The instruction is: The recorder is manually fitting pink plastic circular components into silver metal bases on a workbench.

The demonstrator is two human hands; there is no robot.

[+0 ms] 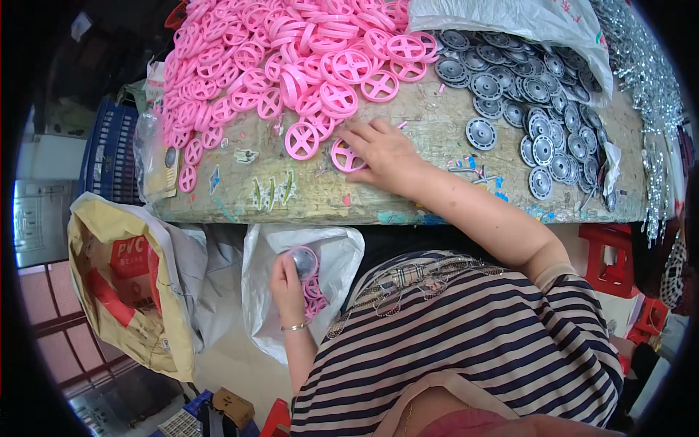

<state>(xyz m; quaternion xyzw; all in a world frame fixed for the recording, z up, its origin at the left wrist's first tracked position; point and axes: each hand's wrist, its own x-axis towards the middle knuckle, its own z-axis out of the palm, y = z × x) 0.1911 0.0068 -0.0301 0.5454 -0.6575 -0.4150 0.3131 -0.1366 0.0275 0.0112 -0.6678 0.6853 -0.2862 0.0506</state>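
Note:
My left hand (287, 285) is closed on a wheel (303, 261), a grey disc with a pink rim around it, over the mouth of a white sack (256, 291). Inside that sack lie several pink-rimmed pieces (313, 300). On the table, my right hand (387, 159) has its thumb and fingers around the edge of a pink spoked wheel rim (342, 155), partly covering it. Just left of it lies another pink spoked rim (301, 140). A large heap of the same pink rims (291, 51) spreads behind both.
Grey discs (535, 91) lie piled at the right of the worn table (429, 120), partly beneath a white plastic bag (517, 20). Silver tinsel (644, 80) hangs along the right edge. An open tan sack (182, 291) stands at the left, by a blue crate (109, 149). Red stools (608, 258) are at right.

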